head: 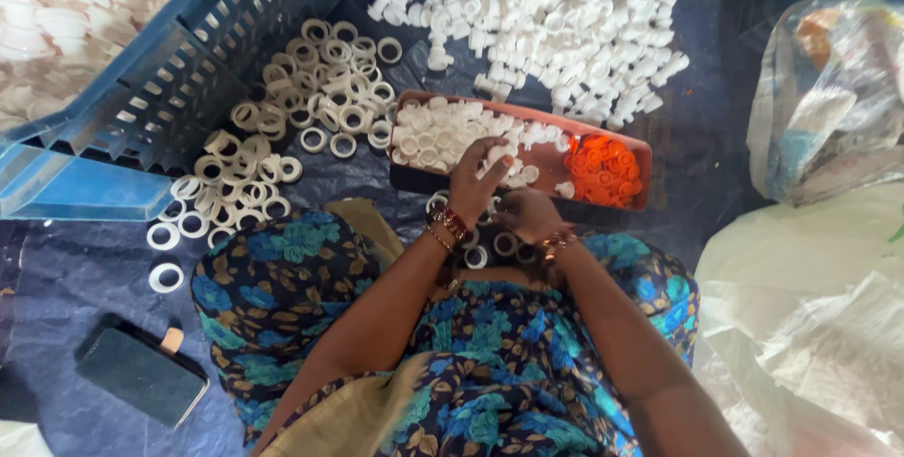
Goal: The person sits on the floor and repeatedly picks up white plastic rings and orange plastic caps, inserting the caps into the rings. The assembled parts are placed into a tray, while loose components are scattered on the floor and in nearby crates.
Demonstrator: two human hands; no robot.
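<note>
- Reaching into the long brown plastic tray, the left hand touches small white plastic caps with spread fingers; whether it pinches one I cannot tell.
- Right hand is curled just below the tray; its grip is hidden.
- Orange plastic caps fill the tray's right end.
- White plastic rings lie scattered beside a blue plastic crate.

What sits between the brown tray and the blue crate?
In the head view, loose white rings lie on the dark sheet between the brown tray and the blue crate.
</note>
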